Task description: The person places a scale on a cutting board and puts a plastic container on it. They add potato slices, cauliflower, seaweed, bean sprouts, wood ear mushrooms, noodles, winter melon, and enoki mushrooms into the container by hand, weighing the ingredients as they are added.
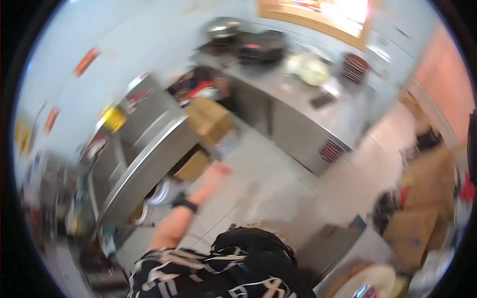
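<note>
My left hand [218,173] reaches forward over the tiled floor, smeared by motion, so its fingers cannot be made out. A dark watch or band [185,202] sits on that wrist. The hand is nearest to the steel sink unit [144,156] on its left and a cardboard box [211,119] beyond it. Another brown carton [193,166] lies under the sink, close to the hand. My right hand is out of view.
Along the far wall runs a steel counter [298,109] with pale round vegetables [314,72], a stack of dark reddish containers [354,67] and a metal bowl [223,29]. Flattened cardboard [412,233] leans at right. Near me at lower right is a round board [375,278].
</note>
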Demonstrator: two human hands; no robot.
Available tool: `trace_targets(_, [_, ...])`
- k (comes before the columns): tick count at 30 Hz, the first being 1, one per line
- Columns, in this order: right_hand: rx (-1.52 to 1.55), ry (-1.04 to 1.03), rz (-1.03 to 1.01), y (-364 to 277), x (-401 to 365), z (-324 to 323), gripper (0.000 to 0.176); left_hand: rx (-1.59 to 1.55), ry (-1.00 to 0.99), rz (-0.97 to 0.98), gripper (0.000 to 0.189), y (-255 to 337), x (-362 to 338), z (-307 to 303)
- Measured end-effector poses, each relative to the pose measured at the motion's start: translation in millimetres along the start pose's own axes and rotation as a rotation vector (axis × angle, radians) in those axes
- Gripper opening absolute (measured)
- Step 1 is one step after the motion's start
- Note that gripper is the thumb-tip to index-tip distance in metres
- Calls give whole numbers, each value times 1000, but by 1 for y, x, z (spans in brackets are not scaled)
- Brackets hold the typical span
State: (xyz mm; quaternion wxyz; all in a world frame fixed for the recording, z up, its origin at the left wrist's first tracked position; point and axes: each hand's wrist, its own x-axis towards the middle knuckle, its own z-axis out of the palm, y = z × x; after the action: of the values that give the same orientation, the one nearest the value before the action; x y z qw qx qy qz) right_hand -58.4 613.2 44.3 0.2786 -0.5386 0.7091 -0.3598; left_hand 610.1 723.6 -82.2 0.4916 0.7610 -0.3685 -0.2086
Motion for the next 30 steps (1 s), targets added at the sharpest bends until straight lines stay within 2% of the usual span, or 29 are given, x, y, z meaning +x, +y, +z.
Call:
trace_targets(1, [-22,-49,101,17,6,-2,21,-53,93,-79,24,-42,32,-68])
trace_targets(2, [-86,-103,223,28,4,-6,22,75,103,-274,21,-1,25,-100])
trace_targets(3, [198,-3,165,-11,-17,17,21,199,86,-470,19,44,20,-128])
trace_targets(4, [335,52,84,-17,-27,26,16,716,175,-416,34,37,57,-161])
trace_targets(5, [206,29,-65,-33,-33,25,16,1226,299,-439,52,31,92,-193])
trace_targets(6, [-67,-22,-40,-46,-33,19,16,1519,441,-203,26,-76,153,-273])
trace_targets(7, [-147,-9,-71,-47,-36,14,13,1416,575,67,29,-105,179,-261])
trace_targets(8, [-143,68,-52,-47,-39,8,18,1214,532,291,33,-126,196,-211])
trace_targets(10, [-223,157,1,-4,-43,-18,18,666,191,605,43,-162,209,-73])
trace_targets(11, [-232,215,25,11,-60,-24,18,861,-133,200,36,-86,160,3])
trace_targets(12, [-232,267,48,39,-63,-41,18,460,-211,239,35,-134,160,70])
trace_targets(13, [-219,322,100,72,-64,-61,18,476,-320,112,36,-120,134,152])
trace_targets(14, [-206,372,151,101,-65,-82,18,112,-473,-56,37,-108,103,224])
trace_targets(15, [-117,407,258,125,-63,-103,16,13,-622,-135,41,-41,57,284])
trace_targets(16, [-112,416,270,152,-59,-124,16,40,-750,-110,45,-4,23,338])
trace_targets(17, [-92,469,350,181,-53,-144,15,1,-963,-184,56,26,-1,381])
trace_targets(19, [-64,523,442,237,-40,-179,14,72,-1038,-238,60,81,-54,464])
trace_targets(21, [-70,580,480,291,-24,-207,14,29,-881,-262,62,112,-94,532])
trace_targets(24, [-154,563,490,379,4,-240,14,-23,-819,-179,65,97,-119,608])
trace_targets(25, [-126,502,596,413,13,-251,25,-12,-822,-174,65,80,-125,632])
trace_targets(26, [-117,505,607,437,23,-257,25,84,-681,-76,60,53,-129,650])
trace_targets(27, [-294,481,518,459,32,-261,31,178,-538,22,55,34,-130,658])
trace_targets(28, [-470,448,428,476,37,-263,36,192,-544,26,55,21,-128,657])
trace_targets(29, [-395,422,539,451,47,-265,54,397,-504,286,49,7,-126,652])
trace_targets(30, [-390,412,554,436,55,-262,54,596,-458,545,44,-2,-128,653])
